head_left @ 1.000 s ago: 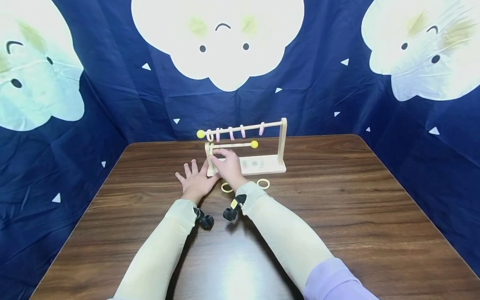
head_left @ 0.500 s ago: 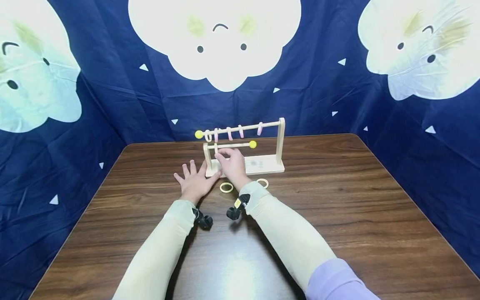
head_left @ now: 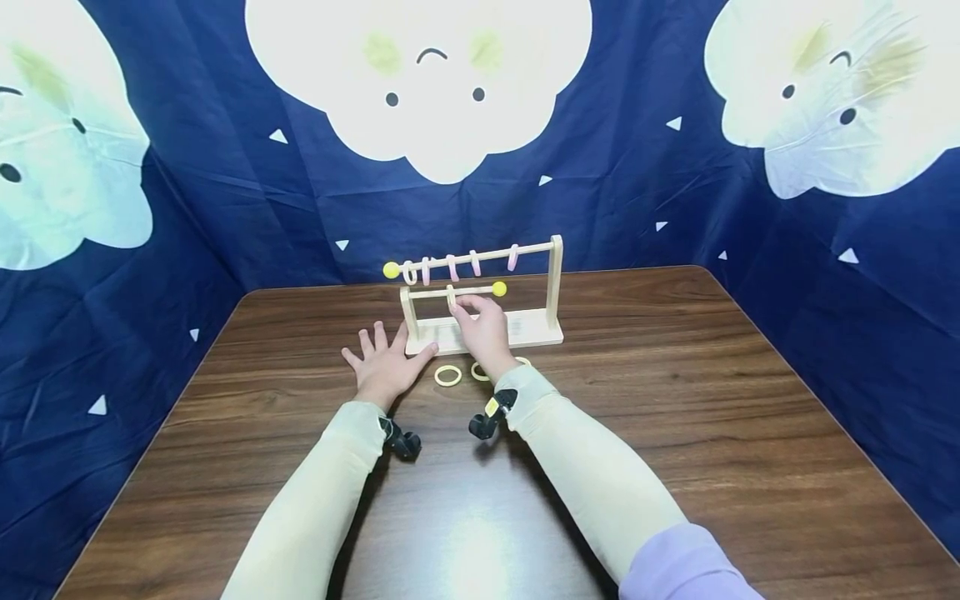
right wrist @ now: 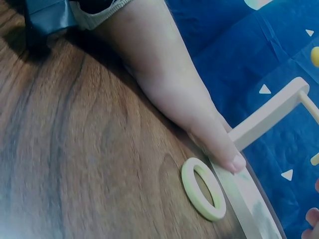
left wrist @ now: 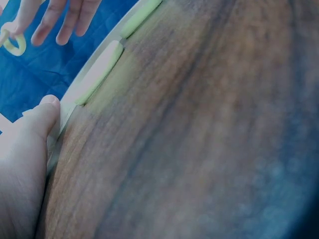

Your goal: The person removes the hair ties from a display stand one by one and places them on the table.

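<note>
My right hand [head_left: 486, 335] pinches a pale yellow ring [head_left: 451, 297] that is around the lower rod of a wooden ring stand [head_left: 534, 327]. The ring sits about midway between the short post and the yellow end ball [head_left: 499, 288]. In the left wrist view, the right hand [left wrist: 60, 22] shows at top left with the ring [left wrist: 18, 47] at its fingertips. My left hand [head_left: 387, 367] lies with fingers spread beside the stand's left end, its thumb on the base edge. The right wrist view shows that left thumb [right wrist: 232, 160] close up; only right fingertips [right wrist: 313, 219] appear there.
In front of the base, a pale yellow ring [head_left: 448, 376] lies flat on the wooden table [head_left: 675, 400]; two more are partly hidden by the right hand and wrist. Several pink rings [head_left: 475, 263] and a cream ring [head_left: 409, 273] hang on the upper rod. Blue cloth surrounds the table.
My right hand has moved right, sliding the ring along the lower rod away from the short post. Another table ring has come into sight. The left hand stays by the base.
</note>
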The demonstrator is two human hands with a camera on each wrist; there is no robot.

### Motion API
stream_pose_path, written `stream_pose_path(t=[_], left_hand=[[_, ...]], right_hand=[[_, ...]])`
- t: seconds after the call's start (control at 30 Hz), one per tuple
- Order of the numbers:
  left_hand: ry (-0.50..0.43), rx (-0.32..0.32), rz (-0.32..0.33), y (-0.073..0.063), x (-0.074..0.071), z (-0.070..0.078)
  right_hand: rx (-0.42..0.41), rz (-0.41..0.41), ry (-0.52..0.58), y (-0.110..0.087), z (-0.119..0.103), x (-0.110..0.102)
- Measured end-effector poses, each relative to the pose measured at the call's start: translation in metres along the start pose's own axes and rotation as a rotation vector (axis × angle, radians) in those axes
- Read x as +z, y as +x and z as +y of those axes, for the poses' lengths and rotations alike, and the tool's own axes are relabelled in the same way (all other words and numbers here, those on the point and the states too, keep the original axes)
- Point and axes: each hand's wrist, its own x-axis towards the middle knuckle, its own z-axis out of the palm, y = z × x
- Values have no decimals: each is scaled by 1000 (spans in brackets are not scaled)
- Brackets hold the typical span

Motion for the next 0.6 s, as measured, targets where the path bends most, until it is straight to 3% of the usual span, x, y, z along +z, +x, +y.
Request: stream_pose_path(t=[0.6], left_hand=[[-31, 10, -3, -2, -3, 0]], right_hand=[[-21, 84, -1, -4, 15, -27]])
